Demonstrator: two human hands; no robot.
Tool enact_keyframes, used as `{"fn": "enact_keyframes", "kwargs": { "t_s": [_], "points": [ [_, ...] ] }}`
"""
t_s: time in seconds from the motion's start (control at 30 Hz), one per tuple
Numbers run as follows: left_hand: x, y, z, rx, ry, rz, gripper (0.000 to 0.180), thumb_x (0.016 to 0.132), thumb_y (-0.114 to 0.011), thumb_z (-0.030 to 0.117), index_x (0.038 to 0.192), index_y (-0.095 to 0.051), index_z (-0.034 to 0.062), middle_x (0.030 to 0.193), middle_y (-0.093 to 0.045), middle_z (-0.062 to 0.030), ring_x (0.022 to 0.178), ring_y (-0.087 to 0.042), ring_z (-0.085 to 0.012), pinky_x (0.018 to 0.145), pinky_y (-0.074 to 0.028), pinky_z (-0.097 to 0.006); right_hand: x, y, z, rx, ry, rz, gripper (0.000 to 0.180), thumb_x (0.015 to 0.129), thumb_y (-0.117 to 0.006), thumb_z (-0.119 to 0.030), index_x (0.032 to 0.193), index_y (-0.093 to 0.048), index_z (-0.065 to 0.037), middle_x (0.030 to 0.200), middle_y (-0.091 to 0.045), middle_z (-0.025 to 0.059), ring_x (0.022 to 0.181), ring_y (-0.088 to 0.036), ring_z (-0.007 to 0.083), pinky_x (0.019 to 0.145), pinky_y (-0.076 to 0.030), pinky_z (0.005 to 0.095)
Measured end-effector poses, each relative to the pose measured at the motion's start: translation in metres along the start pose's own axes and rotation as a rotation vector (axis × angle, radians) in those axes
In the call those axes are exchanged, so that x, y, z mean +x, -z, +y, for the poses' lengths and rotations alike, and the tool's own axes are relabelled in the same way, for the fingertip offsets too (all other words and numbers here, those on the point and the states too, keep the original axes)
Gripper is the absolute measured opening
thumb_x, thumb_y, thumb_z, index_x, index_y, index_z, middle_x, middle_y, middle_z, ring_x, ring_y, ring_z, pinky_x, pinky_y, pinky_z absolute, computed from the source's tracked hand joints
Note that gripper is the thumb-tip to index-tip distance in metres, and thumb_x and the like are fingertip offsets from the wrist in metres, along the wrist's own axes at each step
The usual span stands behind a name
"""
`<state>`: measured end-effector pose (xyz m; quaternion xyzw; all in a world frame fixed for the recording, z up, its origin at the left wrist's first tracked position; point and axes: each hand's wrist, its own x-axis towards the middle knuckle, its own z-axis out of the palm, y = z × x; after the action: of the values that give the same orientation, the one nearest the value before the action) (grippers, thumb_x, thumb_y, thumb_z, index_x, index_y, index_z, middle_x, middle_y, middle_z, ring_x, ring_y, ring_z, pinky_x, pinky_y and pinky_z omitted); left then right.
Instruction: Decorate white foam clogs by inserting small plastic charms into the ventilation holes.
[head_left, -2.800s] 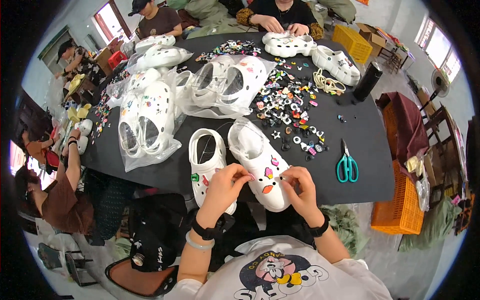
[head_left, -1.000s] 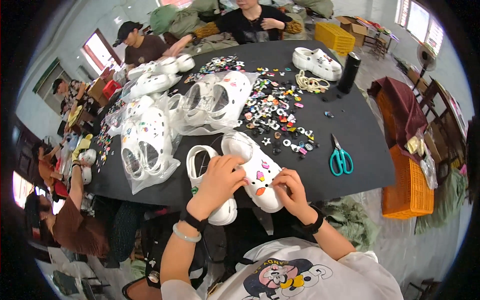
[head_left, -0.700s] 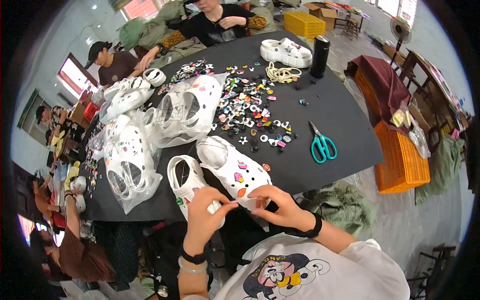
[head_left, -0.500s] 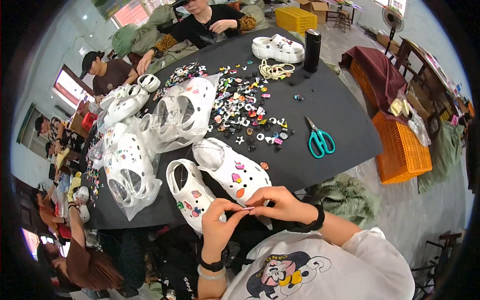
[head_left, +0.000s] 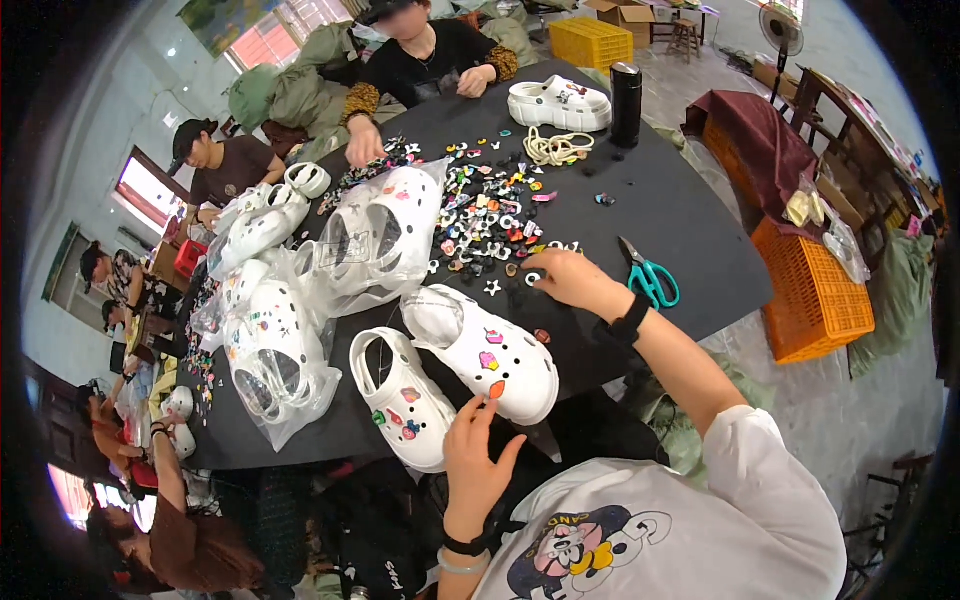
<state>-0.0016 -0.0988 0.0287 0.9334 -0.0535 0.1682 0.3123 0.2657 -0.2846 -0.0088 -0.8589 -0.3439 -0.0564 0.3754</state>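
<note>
Just before the charm pile [head_left: 490,218], on the person's side, sit 2 clogs. The left clog [head_left: 400,368] bears several charms [head_left: 410,430]; the right clog [head_left: 525,372] shows 3 with bare holes around them, so it looks only partly filled. The left hand [head_left: 480,475] has loosely spread fingers at its toe. The right hand [head_left: 580,282] bends its fingers at the charm pile's edge; whether they pinch anything, I cannot tell. Left of the charm pile, a clear bag [head_left: 375,285] holds 2 clogs.

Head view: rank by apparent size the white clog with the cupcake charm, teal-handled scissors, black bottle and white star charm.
1. White clog
2. Teal-handled scissors and black bottle: too alike to rank, the bottle standing farther off
3. White star charm
</note>
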Motion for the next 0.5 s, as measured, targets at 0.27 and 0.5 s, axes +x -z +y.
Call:
{"fn": "enact_keyframes", "kwargs": {
  "t_s": [0.27,0.5],
  "points": [
    [-0.002,-0.007,0.001,0.035,-0.008,-0.067,0.061,0.079,-0.079,0.012,0.133,-0.055,-0.0015,0.135,-0.047,-0.0215,0.11,-0.057,-0.0326,0.095,-0.047,-0.041,0.041,-0.045,-0.017,-0.207,0.092,-0.185,0.025,0.084,-0.068,-0.013,0.109,-0.071,-0.011,0.104,-0.067,0.0101,0.1,-0.066,0.0309,0.084,-0.054,0.0408],
    [-0.004,-0.007,0.001,0.089,-0.032,-0.102,0.067,0.079,-0.079,0.016,0.138,-0.052,0.0015,0.137,-0.046,-0.0212,0.112,-0.056,-0.0343,0.095,-0.045,-0.044,0.047,-0.051,0.014,0.237,-0.037,-0.12,0.021,0.086,-0.07,-0.011,0.106,-0.071,-0.004,0.1,-0.071,0.0126,0.09,-0.069,0.0284,0.079,-0.054,0.038]
  ]
}}
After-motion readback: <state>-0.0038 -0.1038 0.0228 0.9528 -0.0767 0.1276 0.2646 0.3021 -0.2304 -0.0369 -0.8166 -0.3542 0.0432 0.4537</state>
